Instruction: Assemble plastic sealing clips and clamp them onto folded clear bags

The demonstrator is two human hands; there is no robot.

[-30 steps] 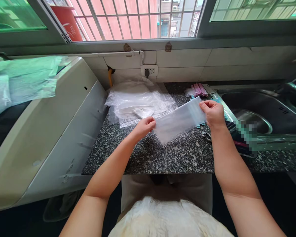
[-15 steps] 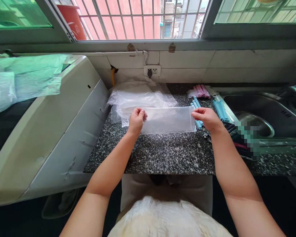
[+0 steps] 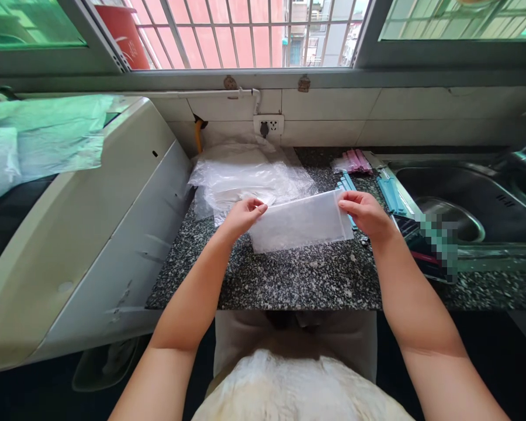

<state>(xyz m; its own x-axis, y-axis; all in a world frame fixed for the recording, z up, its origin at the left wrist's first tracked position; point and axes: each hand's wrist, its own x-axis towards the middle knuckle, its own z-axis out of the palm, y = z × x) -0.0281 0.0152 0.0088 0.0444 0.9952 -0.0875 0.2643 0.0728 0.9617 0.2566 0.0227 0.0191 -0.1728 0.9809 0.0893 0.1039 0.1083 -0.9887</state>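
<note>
Honestly, with the left hand (image 3: pixel 244 217) and right hand (image 3: pixel 364 215) each pinching a top corner of that flimsy clear bag (image 3: pixel 300 225) over the speckled counter (image 3: pixel 289 283), it could slip if either grip loosens, or snag on the blue sticks (image 3: pixel 347 181) by its right end. Count: two hands, one held bag, one plastic heap (image 3: pixel 241 166), one pink bundle (image 3: pixel 357 161), two blue clusters including the one (image 3: pixel 391 196) by the sink (image 3: pixel 499 252).

From my remote seat I see a flat, translucent, oblong plastic bag (image 3: pixel 302 223) over the table (image 3: pixel 298 283), just off centre toward 3 o'clock, its 9 o'clock end slightly lower in view
</note>
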